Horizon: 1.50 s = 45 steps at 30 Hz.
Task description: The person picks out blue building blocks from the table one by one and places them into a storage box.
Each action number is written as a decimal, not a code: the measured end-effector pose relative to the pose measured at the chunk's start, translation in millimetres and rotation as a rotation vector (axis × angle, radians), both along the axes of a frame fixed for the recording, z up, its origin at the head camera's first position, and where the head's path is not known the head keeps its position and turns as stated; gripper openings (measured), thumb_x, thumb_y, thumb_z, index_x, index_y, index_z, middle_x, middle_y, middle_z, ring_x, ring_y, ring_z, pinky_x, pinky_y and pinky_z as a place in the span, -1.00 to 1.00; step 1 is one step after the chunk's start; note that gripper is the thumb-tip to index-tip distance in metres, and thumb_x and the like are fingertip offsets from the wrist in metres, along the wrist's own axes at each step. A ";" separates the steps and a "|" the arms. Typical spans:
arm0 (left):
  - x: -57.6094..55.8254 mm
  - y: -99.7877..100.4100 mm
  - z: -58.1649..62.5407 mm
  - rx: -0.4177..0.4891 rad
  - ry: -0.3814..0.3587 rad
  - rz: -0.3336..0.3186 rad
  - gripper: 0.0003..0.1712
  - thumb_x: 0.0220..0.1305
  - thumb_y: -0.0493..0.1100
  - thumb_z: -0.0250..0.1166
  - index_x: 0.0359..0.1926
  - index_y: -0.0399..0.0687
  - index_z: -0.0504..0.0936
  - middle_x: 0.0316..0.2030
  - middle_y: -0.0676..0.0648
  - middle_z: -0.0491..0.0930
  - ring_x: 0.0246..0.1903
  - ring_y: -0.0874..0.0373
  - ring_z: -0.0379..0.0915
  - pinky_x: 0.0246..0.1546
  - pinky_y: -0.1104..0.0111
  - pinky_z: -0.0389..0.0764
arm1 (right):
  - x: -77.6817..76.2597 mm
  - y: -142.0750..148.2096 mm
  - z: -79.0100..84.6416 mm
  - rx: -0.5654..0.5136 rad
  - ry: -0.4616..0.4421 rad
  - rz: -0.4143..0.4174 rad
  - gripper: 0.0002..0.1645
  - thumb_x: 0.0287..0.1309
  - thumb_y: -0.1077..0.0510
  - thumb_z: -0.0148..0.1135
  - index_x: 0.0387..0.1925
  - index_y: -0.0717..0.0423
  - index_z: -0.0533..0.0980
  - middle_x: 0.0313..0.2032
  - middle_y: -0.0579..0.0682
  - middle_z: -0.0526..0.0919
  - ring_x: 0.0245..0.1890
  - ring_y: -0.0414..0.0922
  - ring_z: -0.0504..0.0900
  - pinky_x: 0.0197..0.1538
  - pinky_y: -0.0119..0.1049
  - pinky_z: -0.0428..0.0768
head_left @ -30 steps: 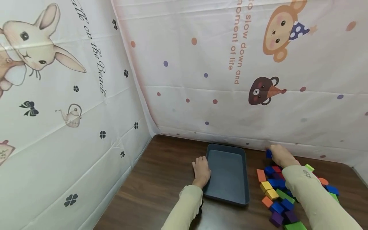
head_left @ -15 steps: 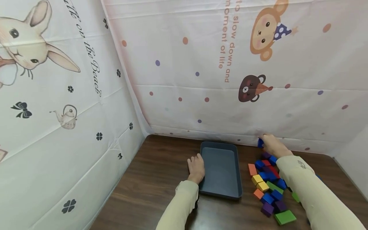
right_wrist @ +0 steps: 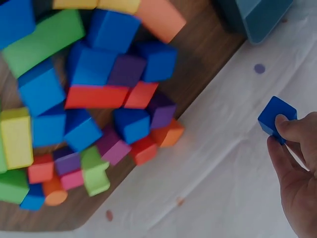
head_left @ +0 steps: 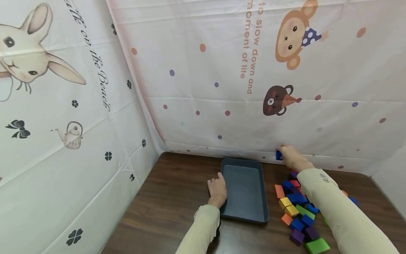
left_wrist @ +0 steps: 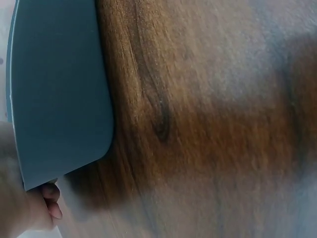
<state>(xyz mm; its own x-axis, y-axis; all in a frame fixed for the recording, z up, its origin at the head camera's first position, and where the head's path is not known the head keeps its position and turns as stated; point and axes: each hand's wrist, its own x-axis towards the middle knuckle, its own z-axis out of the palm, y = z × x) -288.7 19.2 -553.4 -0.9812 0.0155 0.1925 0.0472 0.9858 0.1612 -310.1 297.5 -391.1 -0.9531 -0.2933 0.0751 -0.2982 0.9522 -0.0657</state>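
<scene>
My right hand (head_left: 294, 157) pinches a small blue block (head_left: 278, 155) between thumb and fingertips, up against the backdrop past the table's far edge. In the right wrist view the blue block (right_wrist: 277, 119) hangs clear of the other blocks. A dark grey-blue rectangular tray (head_left: 245, 219) lies on the table, with bare floor inside. My left hand (head_left: 217, 190) holds the tray's left side. In the left wrist view, curled fingertips (left_wrist: 52, 199) show by the end of the tray's wall (left_wrist: 62, 99); the rest of this hand is partly cut off.
Several coloured blocks lie in a loose pile right of the tray, among them a yellow block (head_left: 291, 210), a green block (head_left: 317, 245) and an orange block (head_left: 280, 191). My right sleeve (head_left: 342, 211) covers part of the pile. A printed cloth (head_left: 190, 88) hangs behind the table.
My right hand has moved left and away from the pile, carrying the blue block toward the tray. The left hand stays at the tray's side. The head view has shifted slightly.
</scene>
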 end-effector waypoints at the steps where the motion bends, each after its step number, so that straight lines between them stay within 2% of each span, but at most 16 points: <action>1: 0.3 -0.1 0.4 0.004 0.005 0.002 -0.45 0.22 -0.06 0.47 0.10 -0.12 0.40 -0.36 -0.09 0.72 -0.27 -0.02 0.59 -0.08 0.14 0.47 | -3.1 -3.9 -1.4 -0.002 0.000 0.008 -0.51 0.15 0.46 0.33 0.13 0.52 0.48 0.04 0.50 0.55 0.03 0.38 0.62 0.05 0.15 0.63; 8: 0.1 1.0 4.6 0.033 0.012 0.019 -0.42 0.16 -0.07 0.52 0.08 -0.13 0.42 -0.36 -0.10 0.72 -0.27 -0.01 0.61 -0.13 0.18 0.50 | -21.5 -34.5 -6.9 -0.036 -0.032 0.044 -0.49 0.22 0.43 0.29 0.21 0.48 0.46 0.12 0.50 0.52 0.09 0.39 0.60 0.08 0.16 0.63; 17: -7.9 10.7 1.0 -0.029 0.038 0.003 -0.47 0.12 -0.01 0.53 -0.03 -0.12 0.48 -0.34 -0.11 0.74 -0.27 0.04 0.64 -0.16 0.23 0.54 | -34.9 -68.0 -16.5 -0.057 0.035 0.169 -0.56 0.15 0.42 0.36 0.09 0.47 0.54 -0.03 0.40 0.64 0.02 0.32 0.66 0.08 0.14 0.63; 21: -8.0 10.2 -1.2 0.021 0.063 0.003 -0.58 0.14 -0.06 0.50 -0.12 -0.13 0.51 -0.40 -0.11 0.71 -0.31 0.03 0.65 -0.22 0.23 0.55 | -38.2 -85.4 -25.4 -0.115 0.001 0.176 -0.57 0.18 0.41 0.35 0.09 0.45 0.55 0.00 0.39 0.64 0.05 0.31 0.65 0.10 0.13 0.63; 25: -5.3 7.9 -2.2 0.062 0.141 0.019 -0.71 0.12 -0.16 0.47 -0.25 -0.13 0.53 -0.51 -0.10 0.65 -0.40 0.01 0.65 -0.31 0.23 0.54 | -40.4 -101.4 -37.0 -0.183 -0.028 0.175 -0.57 0.19 0.40 0.35 0.10 0.45 0.55 0.02 0.39 0.63 0.08 0.31 0.64 0.12 0.13 0.62; 31: -2.1 9.3 -3.0 0.022 0.196 0.035 -0.63 0.05 -0.14 0.53 -0.23 -0.10 0.51 -0.49 -0.11 0.68 -0.38 0.02 0.65 -0.32 0.25 0.56 | -41.4 -121.1 -64.5 -0.219 -0.043 0.186 -0.56 0.18 0.37 0.38 0.09 0.44 0.56 -0.01 0.33 0.64 0.06 0.26 0.65 0.12 0.09 0.63; 34: -1.0 11.6 -2.9 -0.014 0.169 0.046 -0.59 0.06 -0.09 0.54 -0.20 -0.07 0.50 -0.46 -0.08 0.70 -0.35 0.05 0.65 -0.28 0.26 0.56 | -39.7 -129.5 -78.6 -0.219 -0.055 0.179 -0.57 0.16 0.37 0.40 0.07 0.42 0.58 -0.05 0.31 0.65 0.02 0.23 0.67 0.07 0.04 0.65; 40: 0.8 16.6 -1.9 -0.113 0.041 0.054 -0.48 0.15 0.04 0.49 -0.01 -0.04 0.44 -0.35 -0.01 0.75 -0.30 0.11 0.62 -0.16 0.27 0.54 | -36.4 -139.5 -101.1 -0.223 -0.103 0.139 -0.59 0.15 0.39 0.39 0.05 0.44 0.58 -0.05 0.34 0.65 -0.01 0.23 0.69 -0.02 0.01 0.70; 45: -0.7 16.8 0.9 -0.151 0.009 0.071 -0.41 0.18 0.08 0.48 0.09 -0.02 0.42 -0.35 0.03 0.76 -0.32 0.13 0.63 -0.15 0.30 0.53 | -38.4 -147.3 -107.4 -0.238 -0.107 0.133 -0.60 0.14 0.42 0.38 0.04 0.46 0.58 -0.09 0.33 0.66 -0.04 0.22 0.70 -0.04 0.00 0.70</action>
